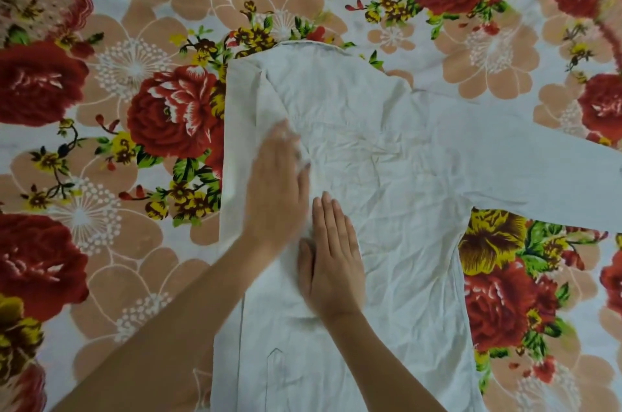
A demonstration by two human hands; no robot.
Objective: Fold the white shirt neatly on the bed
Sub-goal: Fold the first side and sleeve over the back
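A creased white shirt (pixel 397 176) lies back-up on the bed, collar at the far end. Its left side is folded inward, and the sleeve runs down over that fold with the cuff near the bottom edge. The other sleeve (pixel 545 172) stretches out flat to the right. My left hand (pixel 276 189) lies flat, blurred, on the folded left strip. My right hand (pixel 333 260) presses palm-down just beside it, fingers together and pointing away from me. Neither hand grips cloth.
The bed is covered by a floral sheet (pixel 134 74) with large red roses and peach flowers, on all sides of the shirt. No other objects are in view.
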